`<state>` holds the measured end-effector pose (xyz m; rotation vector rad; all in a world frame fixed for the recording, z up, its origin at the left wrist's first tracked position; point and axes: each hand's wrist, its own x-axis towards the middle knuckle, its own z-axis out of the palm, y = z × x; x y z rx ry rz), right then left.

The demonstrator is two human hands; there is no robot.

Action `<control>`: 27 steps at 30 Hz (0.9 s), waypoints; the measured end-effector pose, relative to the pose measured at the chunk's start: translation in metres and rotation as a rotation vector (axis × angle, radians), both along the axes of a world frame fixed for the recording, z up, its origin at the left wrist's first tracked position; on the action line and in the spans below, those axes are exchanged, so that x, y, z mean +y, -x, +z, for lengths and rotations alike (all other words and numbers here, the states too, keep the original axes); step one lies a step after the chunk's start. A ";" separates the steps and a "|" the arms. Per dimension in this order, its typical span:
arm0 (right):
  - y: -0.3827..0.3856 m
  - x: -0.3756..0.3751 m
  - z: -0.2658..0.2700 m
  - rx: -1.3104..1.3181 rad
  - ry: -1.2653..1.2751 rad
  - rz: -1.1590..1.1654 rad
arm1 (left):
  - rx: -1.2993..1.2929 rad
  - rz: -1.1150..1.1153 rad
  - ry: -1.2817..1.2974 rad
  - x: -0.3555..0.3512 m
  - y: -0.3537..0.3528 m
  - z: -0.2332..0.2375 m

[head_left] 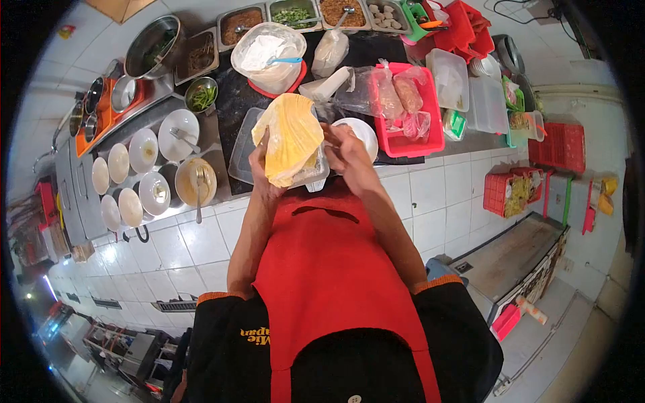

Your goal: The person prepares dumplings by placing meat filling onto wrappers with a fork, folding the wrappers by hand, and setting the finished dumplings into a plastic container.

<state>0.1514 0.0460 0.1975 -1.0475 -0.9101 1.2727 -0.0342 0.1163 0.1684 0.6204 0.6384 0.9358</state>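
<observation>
My left hand (263, 164) grips a floppy stack of yellow, floury dough sheets (290, 138) along its left side, holding it up over a clear plastic container (313, 174). The fingers of my right hand (349, 156) are bent, with their tips at the right edge of the sheets. Behind that hand shows part of a white plate (365, 138). A clear lid (240, 158) lies left of the sheets. Just beyond them stands a tub (281, 82) of white powder with a blue-handled utensil (285, 60) in it.
White bowls (143, 150) and a pan with a fork (196, 183) stand at left. Steel trays of toppings (293, 15) line the back. At right are a pink basket (406, 144) of bagged food and clear containers (486, 104). Red crates (497, 193) stand farther right.
</observation>
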 end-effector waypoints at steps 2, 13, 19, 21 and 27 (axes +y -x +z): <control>0.010 0.006 0.008 0.232 0.114 0.082 | -0.430 -0.014 0.331 0.005 -0.002 0.013; 0.040 0.015 0.006 0.228 0.245 -0.046 | 0.367 0.209 -0.140 0.001 -0.002 0.063; 0.033 0.013 -0.013 0.019 0.024 -0.205 | 0.089 0.184 -0.021 -0.005 0.008 0.049; 0.033 0.011 -0.011 0.045 0.091 -0.201 | -0.028 0.152 0.189 -0.005 0.006 0.053; 0.046 0.021 0.013 0.065 -0.059 -0.267 | -0.040 0.128 0.208 -0.010 0.008 0.042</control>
